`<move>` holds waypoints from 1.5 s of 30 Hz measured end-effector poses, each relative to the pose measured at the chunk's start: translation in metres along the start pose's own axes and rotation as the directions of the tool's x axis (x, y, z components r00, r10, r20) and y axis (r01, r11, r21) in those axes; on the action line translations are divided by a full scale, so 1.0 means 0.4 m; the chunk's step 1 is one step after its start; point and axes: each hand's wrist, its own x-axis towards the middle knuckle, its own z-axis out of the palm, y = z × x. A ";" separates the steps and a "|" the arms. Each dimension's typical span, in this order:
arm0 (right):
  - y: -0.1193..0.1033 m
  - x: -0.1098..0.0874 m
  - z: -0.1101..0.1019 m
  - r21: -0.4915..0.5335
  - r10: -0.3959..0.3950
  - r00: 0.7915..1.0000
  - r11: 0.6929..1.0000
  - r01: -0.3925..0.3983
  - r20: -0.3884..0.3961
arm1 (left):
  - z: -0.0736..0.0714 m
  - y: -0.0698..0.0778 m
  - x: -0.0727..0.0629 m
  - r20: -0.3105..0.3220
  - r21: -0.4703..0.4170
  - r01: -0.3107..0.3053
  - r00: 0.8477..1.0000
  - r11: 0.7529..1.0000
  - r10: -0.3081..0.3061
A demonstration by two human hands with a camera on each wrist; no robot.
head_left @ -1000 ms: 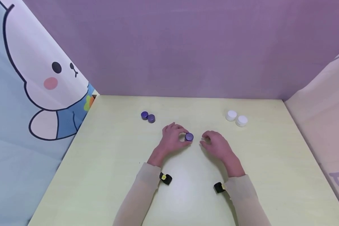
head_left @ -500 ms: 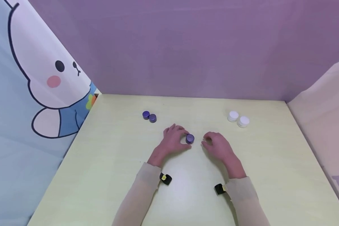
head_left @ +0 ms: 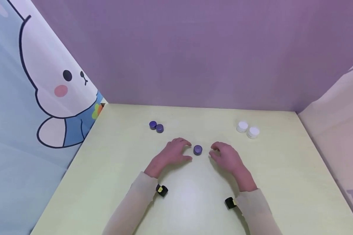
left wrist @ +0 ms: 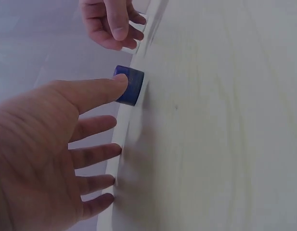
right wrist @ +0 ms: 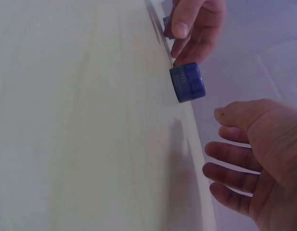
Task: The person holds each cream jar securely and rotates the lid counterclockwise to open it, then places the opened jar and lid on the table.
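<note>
A small round purple jar (head_left: 197, 150) stands on the table between the two hands. It looks dark blue in the wrist views, where the lidded jar (right wrist: 187, 82) shows faint lettering on its side. Just left of it is my left hand (head_left: 174, 151), thumb and fingers spread apart, holding nothing. To its right my right hand (head_left: 226, 156) hovers with thumb and fingers loosely bent and a gap between them. In the left wrist view the left thumb overlaps the jar (left wrist: 134, 89).
Two more purple jars (head_left: 156, 127) stand side by side at the back left of the pale table (head_left: 182, 209). Two white jars (head_left: 247, 129) sit close together at the back right. A purple wall (head_left: 176, 58) rises behind the table's far edge.
My left hand has let go of the purple jar and drawn back to the left, its thumb and fingers now wider apart. The right hand has stayed almost in place.
</note>
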 end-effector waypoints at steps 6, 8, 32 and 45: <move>-0.012 0.007 -0.001 -0.038 -0.036 0.999 0.999 0.035 -0.026 | -0.009 -0.021 -0.009 -0.010 -0.091 -0.093 0.996 0.992 0.093; -0.013 0.011 0.002 -0.032 -0.045 0.999 0.999 0.044 -0.019 | -0.010 -0.031 -0.012 -0.014 -0.121 -0.105 0.994 0.987 0.104; 0.011 0.017 0.033 0.082 -0.004 0.998 0.997 -0.001 0.058 | 0.017 -0.032 0.070 0.046 -0.011 -0.070 0.996 0.997 0.071; 0.002 0.030 0.035 0.070 -0.019 0.998 0.997 0.015 0.054 | 0.016 -0.028 0.083 0.009 0.036 -0.113 0.994 0.993 0.112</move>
